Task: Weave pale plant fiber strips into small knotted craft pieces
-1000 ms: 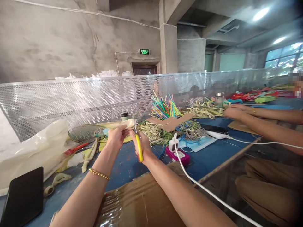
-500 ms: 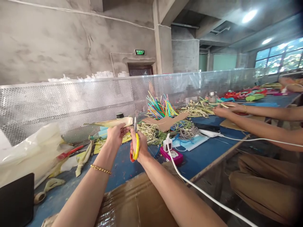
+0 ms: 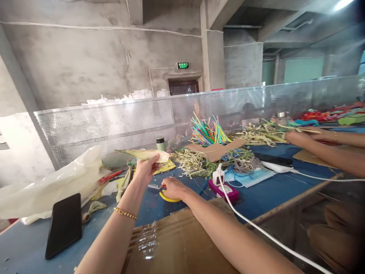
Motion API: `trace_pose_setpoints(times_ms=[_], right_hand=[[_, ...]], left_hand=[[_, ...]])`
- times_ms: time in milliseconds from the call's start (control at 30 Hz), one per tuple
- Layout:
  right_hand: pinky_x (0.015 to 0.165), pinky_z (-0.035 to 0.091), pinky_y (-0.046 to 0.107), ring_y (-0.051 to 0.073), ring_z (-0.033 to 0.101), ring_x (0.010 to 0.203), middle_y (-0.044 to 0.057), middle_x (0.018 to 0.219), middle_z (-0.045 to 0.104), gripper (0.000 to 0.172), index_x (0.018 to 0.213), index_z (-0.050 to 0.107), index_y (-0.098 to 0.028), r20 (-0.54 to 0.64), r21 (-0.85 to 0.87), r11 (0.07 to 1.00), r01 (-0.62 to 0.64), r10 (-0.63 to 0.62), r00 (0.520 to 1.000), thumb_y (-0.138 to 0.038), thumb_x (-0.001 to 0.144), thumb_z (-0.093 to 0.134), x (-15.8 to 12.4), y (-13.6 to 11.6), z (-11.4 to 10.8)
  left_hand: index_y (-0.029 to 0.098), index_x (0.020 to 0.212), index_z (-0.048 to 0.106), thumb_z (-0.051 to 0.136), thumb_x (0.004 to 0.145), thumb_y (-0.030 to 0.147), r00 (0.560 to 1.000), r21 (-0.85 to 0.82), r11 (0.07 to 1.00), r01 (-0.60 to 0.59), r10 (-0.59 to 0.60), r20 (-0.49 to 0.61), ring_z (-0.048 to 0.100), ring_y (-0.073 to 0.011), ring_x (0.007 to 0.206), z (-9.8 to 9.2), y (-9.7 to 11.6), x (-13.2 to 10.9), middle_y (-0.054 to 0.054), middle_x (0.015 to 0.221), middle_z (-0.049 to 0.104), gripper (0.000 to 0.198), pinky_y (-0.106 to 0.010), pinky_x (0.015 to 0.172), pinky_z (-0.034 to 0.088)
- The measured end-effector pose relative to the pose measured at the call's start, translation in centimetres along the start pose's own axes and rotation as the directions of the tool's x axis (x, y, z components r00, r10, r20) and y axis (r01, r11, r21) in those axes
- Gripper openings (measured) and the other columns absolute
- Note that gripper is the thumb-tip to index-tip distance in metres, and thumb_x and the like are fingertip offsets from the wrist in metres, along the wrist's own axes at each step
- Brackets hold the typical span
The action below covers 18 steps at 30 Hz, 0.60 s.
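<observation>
Pinched between the fingers and thumb of my left hand (image 3: 146, 168) is a long pale husk strip (image 3: 142, 154), raised over the blue table (image 3: 148, 217) and pointing left. My right hand (image 3: 174, 188) is closed on scissors (image 3: 169, 197) with yellow and red handles, low at the tabletop, blades pointing left. The two hands are apart. A yellow sheet (image 3: 168, 166) lies behind my left hand. Beyond my right hand is a heap of shredded husk (image 3: 189, 163).
Around me are a black phone (image 3: 65, 226), plastic bag (image 3: 65, 182), red-handled tool (image 3: 111, 177), cardboard (image 3: 185, 243), magenta box (image 3: 225, 190) with a white cable, blue mask (image 3: 253, 177), and colourful stems (image 3: 209, 131). Another person's hands (image 3: 302, 137) work at right.
The scissors in my right hand have dropped from upright beside the husk to low at the tabletop, blades now leftward. My left hand still holds the husk. The view has shifted left.
</observation>
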State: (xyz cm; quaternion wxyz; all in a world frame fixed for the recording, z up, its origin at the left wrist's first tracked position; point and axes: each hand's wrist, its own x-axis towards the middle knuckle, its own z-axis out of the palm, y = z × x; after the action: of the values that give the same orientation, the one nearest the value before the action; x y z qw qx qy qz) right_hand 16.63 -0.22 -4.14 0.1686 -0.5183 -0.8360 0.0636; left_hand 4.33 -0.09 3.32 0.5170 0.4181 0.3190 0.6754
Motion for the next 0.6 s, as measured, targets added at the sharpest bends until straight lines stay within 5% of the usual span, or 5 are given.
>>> trace_pose_setpoints(times_ms=[133, 267, 367, 433, 600], right_hand=[[0.065, 0.044, 0.026, 0.024, 0.068, 0.08, 0.009, 0.085, 0.074, 0.017, 0.076, 0.074, -0.019, 0.12, -0.026, 0.995, 0.097, -0.094, 0.988, -0.025, 0.061, 0.075, 1.3, -1.1, -2.9], [0.06, 0.042, 0.028, 0.023, 0.065, 0.07, 0.013, 0.07, 0.069, 0.013, 0.069, 0.07, -0.016, -0.182, 0.008, 0.999, -0.049, 0.049, 0.982, -0.021, 0.078, 0.063, 3.3, -0.7, -6.3], [0.066, 0.043, 0.027, 0.02, 0.063, 0.079, 0.01, 0.087, 0.07, 0.015, 0.087, 0.071, -0.017, -0.423, 0.187, 0.964, 0.19, -0.096, 0.901, -0.027, 0.076, 0.069, 4.7, 0.3, -5.9], [0.063, 0.043, 0.025, 0.017, 0.061, 0.074, 0.005, 0.084, 0.068, 0.027, 0.09, 0.069, -0.017, -0.417, 0.348, 0.898, 0.27, -0.11, 0.902, -0.03, 0.068, 0.076, 5.2, 0.7, -4.8], [0.053, 0.036, 0.021, 0.01, 0.051, 0.056, -0.003, 0.059, 0.058, 0.01, 0.067, 0.062, -0.016, -0.427, 0.539, 0.776, 0.328, -0.084, 0.9, -0.021, 0.075, 0.066, 4.7, 0.2, -3.8]], left_hand=[[0.008, 0.07, 0.064, 0.084, 0.052, 0.016, 0.998, 0.122, 0.993, 0.006, 0.001, -0.057, 0.048, -0.0086, 0.036, -2.9, -0.9, 0.4, -0.002, 0.053, 0.062, 0.028, -0.02, 0.036, 0.037], [0.009, 0.06, 0.063, 0.08, 0.051, 0.019, 0.992, 0.252, 0.967, -0.033, 0.062, -0.11, 0.041, -0.0068, 0.034, -5.1, -0.9, 1.5, 0.0, 0.046, 0.057, 0.022, -0.02, 0.034, 0.029], [0.009, 0.056, 0.063, 0.079, 0.053, 0.019, 0.997, 0.374, 0.927, -0.036, 0.061, -0.054, 0.039, -0.0067, 0.033, -5.3, -0.7, 1.6, 0.0, 0.042, 0.052, 0.02, -0.02, 0.034, 0.026], [0.009, 0.059, 0.065, 0.081, 0.053, 0.017, 0.999, 0.381, 0.924, -0.042, 0.032, 0.032, 0.042, -0.0075, 0.036, -5.1, -0.7, 1.2, -0.001, 0.046, 0.056, 0.019, -0.02, 0.036, 0.028], [0.008, 0.066, 0.068, 0.084, 0.051, 0.011, 0.986, 0.257, 0.966, 0.012, -0.054, 0.158, 0.051, -0.0097, 0.048, -4.9, -0.2, 0.0, -0.005, 0.061, 0.064, 0.022, -0.02, 0.04, 0.033]])
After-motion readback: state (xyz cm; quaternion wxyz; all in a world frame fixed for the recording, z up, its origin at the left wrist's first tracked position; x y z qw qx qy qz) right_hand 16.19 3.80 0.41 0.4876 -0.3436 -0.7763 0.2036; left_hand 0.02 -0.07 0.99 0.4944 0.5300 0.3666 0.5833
